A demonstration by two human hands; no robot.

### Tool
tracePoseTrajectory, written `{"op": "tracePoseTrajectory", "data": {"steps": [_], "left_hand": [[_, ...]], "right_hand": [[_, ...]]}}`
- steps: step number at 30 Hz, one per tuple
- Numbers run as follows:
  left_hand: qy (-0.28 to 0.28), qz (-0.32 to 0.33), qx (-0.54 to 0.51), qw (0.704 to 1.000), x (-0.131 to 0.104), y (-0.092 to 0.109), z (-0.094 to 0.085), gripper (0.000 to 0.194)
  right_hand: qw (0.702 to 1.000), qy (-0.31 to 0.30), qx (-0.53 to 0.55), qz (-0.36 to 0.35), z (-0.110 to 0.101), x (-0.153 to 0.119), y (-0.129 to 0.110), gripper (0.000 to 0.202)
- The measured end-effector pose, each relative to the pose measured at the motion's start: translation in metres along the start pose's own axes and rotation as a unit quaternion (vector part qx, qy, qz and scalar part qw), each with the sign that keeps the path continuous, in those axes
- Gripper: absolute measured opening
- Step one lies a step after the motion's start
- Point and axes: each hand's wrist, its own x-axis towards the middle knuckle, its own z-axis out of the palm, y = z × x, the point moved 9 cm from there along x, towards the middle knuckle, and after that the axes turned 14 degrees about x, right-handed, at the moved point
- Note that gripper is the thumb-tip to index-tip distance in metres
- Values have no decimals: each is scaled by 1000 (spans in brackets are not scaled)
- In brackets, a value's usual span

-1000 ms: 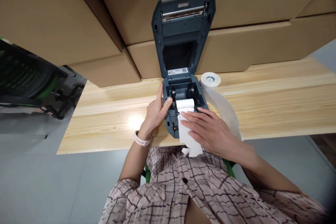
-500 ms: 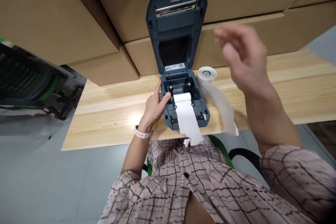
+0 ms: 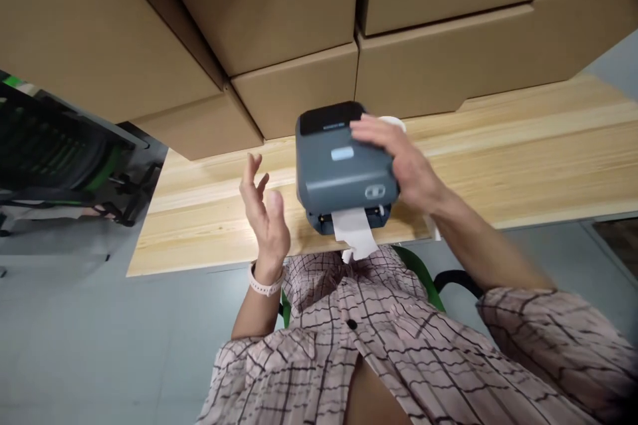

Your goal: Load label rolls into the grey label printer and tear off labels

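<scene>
A dark grey label printer (image 3: 323,172) stands near the table's front edge. Its lid is lowered, with a dark gap left at the front. From this gap a white paper strip (image 3: 355,232) hangs out, its end torn. My right hand (image 3: 406,163) lies on the right side of the lid, fingers stretched out over the top; its thumb is hidden. To the printer's left, my left hand (image 3: 266,212) is raised with fingers apart, touching nothing. A white label roll (image 3: 393,122) sits behind my right hand, mostly covered by it and the lid.
Cardboard boxes (image 3: 299,99) line the back of the wooden table (image 3: 518,166). The loose end of a paper strip (image 3: 432,227) shows under my right forearm. A black and green chair (image 3: 54,153) is on the left. My lap is below the table edge.
The printer lid has swung down from upright. My right hand came from the air at the right onto the lid. My left hand let go of the printer's side and moved left.
</scene>
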Motion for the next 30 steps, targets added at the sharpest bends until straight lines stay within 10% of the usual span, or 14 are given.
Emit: {"op": "tracePoseTrajectory", "data": {"steps": [6,17,21,24,30], "left_hand": [[19,245,-6,969,-36,45,25,42],[67,248,-25,966,-52,32,41,42],[87,165,-49,981,-65,26,29,32],[159,-52,-140,976,-95,1,9,30],[-278,-314,-350,837,-141,19,95,58]], "right_hand": [[997,-38,-43,-53,25,-46,12,51],[997,10,17,-78,32,-50,19,52],[998,18,31,-55,33,-49,21,54],[998,30,43,-39,32,-50,21,56],[998,32,42,-35,32,-48,22,59]]}}
